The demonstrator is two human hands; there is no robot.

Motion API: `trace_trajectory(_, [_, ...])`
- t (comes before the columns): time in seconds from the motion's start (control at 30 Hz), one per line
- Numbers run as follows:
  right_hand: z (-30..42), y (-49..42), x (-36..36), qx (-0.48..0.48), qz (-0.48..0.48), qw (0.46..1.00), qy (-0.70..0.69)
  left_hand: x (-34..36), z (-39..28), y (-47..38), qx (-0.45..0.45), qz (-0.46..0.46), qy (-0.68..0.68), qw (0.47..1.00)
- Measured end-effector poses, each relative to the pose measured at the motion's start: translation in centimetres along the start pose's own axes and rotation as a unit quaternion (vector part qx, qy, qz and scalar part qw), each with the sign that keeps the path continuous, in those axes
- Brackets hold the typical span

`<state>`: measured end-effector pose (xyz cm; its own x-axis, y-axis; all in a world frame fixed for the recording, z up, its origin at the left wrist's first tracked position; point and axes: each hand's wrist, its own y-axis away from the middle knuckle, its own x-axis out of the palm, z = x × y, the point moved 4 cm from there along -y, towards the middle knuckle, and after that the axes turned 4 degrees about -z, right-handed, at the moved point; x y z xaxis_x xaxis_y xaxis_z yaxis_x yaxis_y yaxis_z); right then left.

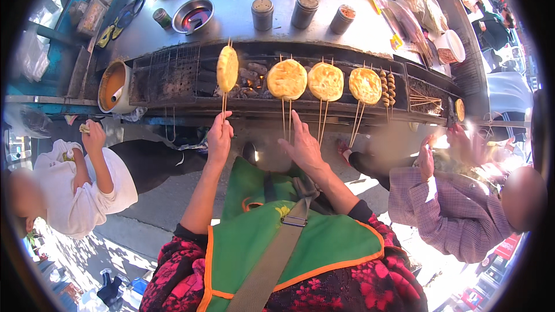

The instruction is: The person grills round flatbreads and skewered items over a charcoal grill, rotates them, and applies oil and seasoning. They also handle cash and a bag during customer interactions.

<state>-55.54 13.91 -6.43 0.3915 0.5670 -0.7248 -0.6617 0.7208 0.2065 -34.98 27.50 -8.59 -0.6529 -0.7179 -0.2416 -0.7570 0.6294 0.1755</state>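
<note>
My left hand (220, 138) grips the wooden skewers under a round flatbread (227, 69), which is turned nearly edge-on above the charcoal grill (256, 106). My right hand (304, 144) is spread beside the skewers of a second flatbread (287, 80); whether its thumb touches them I cannot tell. Two more skewered flatbreads, one in the middle (325, 81) and one at the right (365, 86), lie across the grill with their sticks towards me. Two skewers of spiral-shaped food (388, 87) lie to the right of them. Small flames show between the coals.
Behind the grill stand metal shakers (305, 11) and a steel bowl (193, 16) of dark red liquid. A pot of orange sauce (115, 86) with a handled tool is at the left. One person in white (86, 186) stands left, another in a checked jacket (451, 208) right.
</note>
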Motion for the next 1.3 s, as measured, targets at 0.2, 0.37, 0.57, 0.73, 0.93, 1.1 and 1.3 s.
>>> trace_trajectory(0.2, [1.3, -1.9, 1.7, 0.058, -0.112, 0.992, -0.001, -2.0, 0.9, -1.0, -0.212, 0.164, 0.348, 0.898])
trace_trajectory(0.37, [-0.5, -2.0, -1.7, 0.054, -0.144, 0.981, -0.118, -1.8, 4.4, -2.0, -0.266, 0.195, 0.407, 0.852])
trace_trajectory(0.57, [-3.1, -2.3, 3.0, 0.227, -0.030, 0.852, -0.471, -0.1, 6.4, -2.3, -0.257, 0.201, 0.393, 0.860])
trace_trajectory(0.73, [2.4, -5.8, -5.6, 0.095, -0.063, 0.993, 0.031, -0.2, 6.8, -1.2, -0.284, 0.126, 0.352, 0.883])
trace_trajectory(0.93, [12.5, -29.9, -7.2, -0.260, -0.167, 0.907, 0.287, 0.0, 6.1, -0.9, -0.229, 0.127, 0.326, 0.908])
trace_trajectory(1.1, [11.3, -36.8, -4.7, -0.171, -0.012, 0.944, 0.282, 0.1, 6.2, -1.1, -0.223, 0.131, 0.346, 0.902])
trace_trajectory(1.3, [7.0, -24.7, -5.2, 0.015, 0.005, 0.785, -0.619, -0.5, 6.4, -1.1, -0.209, 0.145, 0.327, 0.910])
